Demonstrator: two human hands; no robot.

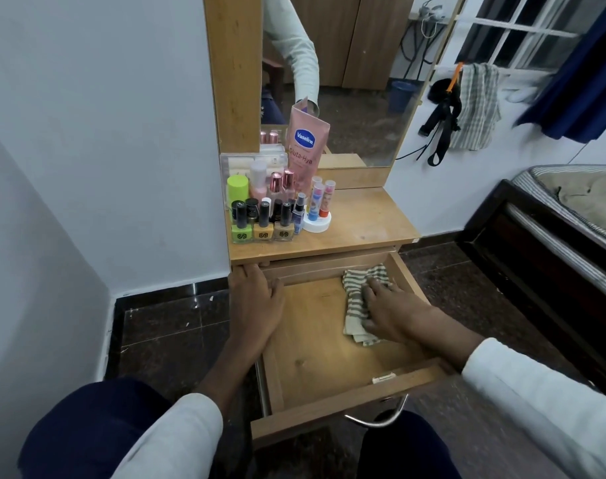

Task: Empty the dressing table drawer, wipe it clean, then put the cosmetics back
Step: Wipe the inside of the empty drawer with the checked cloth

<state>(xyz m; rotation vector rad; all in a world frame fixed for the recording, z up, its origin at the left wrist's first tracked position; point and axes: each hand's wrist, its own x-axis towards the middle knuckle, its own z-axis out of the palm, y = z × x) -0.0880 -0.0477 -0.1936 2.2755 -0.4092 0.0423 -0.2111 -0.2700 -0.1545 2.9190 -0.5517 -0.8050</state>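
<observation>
A person wipes the pulled-out drawer [315,347] of a wooden dressing table [363,219] with a striped cloth [355,299]

Seen from the head camera: the right hand [394,311] lies flat on the green-and-cream cloth, fingers spread and pressing it to the drawer floor near the right wall, towards the back; the left hand [254,302] rests on the drawer's left wall, fingers relaxed and reaching over the edge just under the tabletop. Apart from cloth and hands, the drawer shows bare wood. The cosmetics stand clustered on the left of the tabletop: a pink Vaseline tube [306,146] against the mirror [356,81], nail polish bottles [262,224] in front, lip balm sticks [320,198] beside them
</observation>
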